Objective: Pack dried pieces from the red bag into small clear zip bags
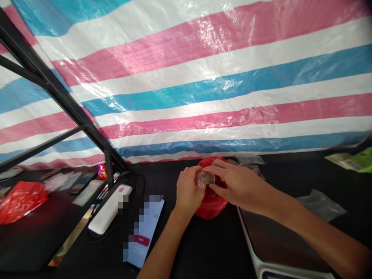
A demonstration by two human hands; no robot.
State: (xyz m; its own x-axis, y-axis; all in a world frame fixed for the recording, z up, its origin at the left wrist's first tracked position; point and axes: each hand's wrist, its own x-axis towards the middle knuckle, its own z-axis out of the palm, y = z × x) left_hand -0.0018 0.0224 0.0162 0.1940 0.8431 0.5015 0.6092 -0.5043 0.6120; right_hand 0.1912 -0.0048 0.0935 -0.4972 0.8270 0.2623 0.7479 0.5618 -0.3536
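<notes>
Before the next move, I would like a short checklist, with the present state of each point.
1. Left hand and right hand both at the small bag: ok.
2. Red bag open: ok, dark contents show.
3. Small bag's contents identified: cannot tell, too small.
4. Left forearm well away from phone: not ok, close beside it.
5. Right forearm not touching scale: cannot tell.

sheet [203, 104]: behind table [221, 248]; power strip [109, 211]: on table, left of phone [147, 234]; open bag [210, 207]: on table, between phone and flat device [279, 240]; pouch [322, 205]: on table, right of open bag; packet [345, 161]: far right, behind pouch
</notes>
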